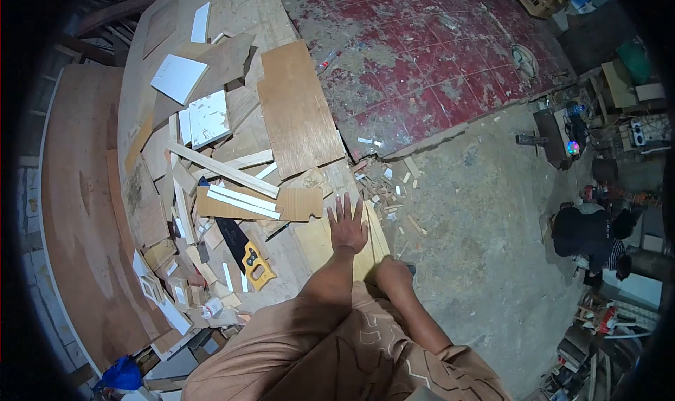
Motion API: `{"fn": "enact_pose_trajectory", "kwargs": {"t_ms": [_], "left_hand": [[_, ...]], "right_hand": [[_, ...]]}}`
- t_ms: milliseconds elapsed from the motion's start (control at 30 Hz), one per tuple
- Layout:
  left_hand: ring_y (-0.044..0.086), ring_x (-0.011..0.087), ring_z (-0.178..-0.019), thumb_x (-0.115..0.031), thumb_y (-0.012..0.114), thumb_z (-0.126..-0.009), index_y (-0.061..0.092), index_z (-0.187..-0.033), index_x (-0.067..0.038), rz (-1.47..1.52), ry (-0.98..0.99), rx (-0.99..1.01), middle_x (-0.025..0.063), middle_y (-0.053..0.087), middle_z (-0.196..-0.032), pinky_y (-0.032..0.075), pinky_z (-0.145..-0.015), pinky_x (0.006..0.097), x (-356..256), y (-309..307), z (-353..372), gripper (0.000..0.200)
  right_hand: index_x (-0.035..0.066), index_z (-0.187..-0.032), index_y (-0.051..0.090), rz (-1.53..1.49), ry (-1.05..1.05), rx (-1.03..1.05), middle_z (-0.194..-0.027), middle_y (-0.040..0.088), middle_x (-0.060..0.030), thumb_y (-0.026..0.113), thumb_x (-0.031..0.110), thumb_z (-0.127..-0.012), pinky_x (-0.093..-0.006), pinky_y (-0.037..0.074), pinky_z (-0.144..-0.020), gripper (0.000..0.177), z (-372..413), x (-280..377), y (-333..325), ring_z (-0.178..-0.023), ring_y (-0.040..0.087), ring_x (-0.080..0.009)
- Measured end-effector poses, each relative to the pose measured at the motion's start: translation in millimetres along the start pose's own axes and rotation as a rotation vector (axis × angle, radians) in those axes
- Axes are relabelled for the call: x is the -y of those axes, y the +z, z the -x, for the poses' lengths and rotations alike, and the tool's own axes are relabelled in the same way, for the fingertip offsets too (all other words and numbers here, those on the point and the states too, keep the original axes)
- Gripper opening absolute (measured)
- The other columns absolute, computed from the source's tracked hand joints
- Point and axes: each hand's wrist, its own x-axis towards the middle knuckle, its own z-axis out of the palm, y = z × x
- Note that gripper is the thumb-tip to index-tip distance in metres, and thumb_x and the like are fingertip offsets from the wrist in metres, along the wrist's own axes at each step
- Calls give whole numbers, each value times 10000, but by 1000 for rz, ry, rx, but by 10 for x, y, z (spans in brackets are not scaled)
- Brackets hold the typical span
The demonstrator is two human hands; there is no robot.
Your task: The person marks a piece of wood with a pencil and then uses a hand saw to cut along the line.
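Observation:
My left hand [347, 227] lies with its fingers spread on a pale wooden board [315, 245] at the bench edge. Close by on the right, my right hand [394, 271] is curled around something dark at the board's edge; what it is cannot be made out. A handsaw with a yellow handle [259, 266] rests left of my left hand. Beyond it are a brown cardboard piece [302, 203] with white strips [244, 201] on it, and a large plywood sheet [299, 113].
Wood offcuts [184, 190] and white panels [179, 78] litter the bench on the left. Small scraps [383, 190] lie on the concrete floor [464, 211]. A person in dark clothing [580, 231] is at the far right, near tools and clutter.

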Motion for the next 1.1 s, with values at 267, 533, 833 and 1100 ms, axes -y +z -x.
{"fn": "enact_pose_trajectory", "kwargs": {"t_ms": [267,533,833,1100], "left_hand": [[12,384,-1486,-405,485,-906,166,-1552,-193,-53,0,4,169,22,-1617,16,-1164,590,42,125,-15,751],[13,367,-1490,-407,480,-905,140,-1558,-218,-24,-8,-2,142,7,-1624,17,-1164,588,21,95,-20,760],[20,384,-1485,-404,454,-912,169,-1553,-177,-15,-14,15,158,37,-1618,3,-1159,596,-3,18,21,736],[-9,358,-1493,-437,467,-905,157,-1556,-210,-183,-52,193,139,-8,-1624,0,-1163,594,-63,-194,-10,756]], "right_hand": [[-32,-982,695,13,-52,74,-1076,660,-281,490,179,-890,-474,525,-869,308,-771,366,-90,-990,661,-417],[-63,-1012,631,-117,-23,-45,-1034,652,-313,556,188,-861,-499,519,-855,303,-815,210,179,-989,655,-425],[-66,-1001,620,18,4,95,-956,666,-305,596,122,-797,-491,526,-837,278,157,-162,-165,-941,662,-446],[-24,-1005,696,-25,-70,53,-1039,666,-285,522,253,-882,-491,525,-855,350,-1210,408,75,-971,663,-429]]}}
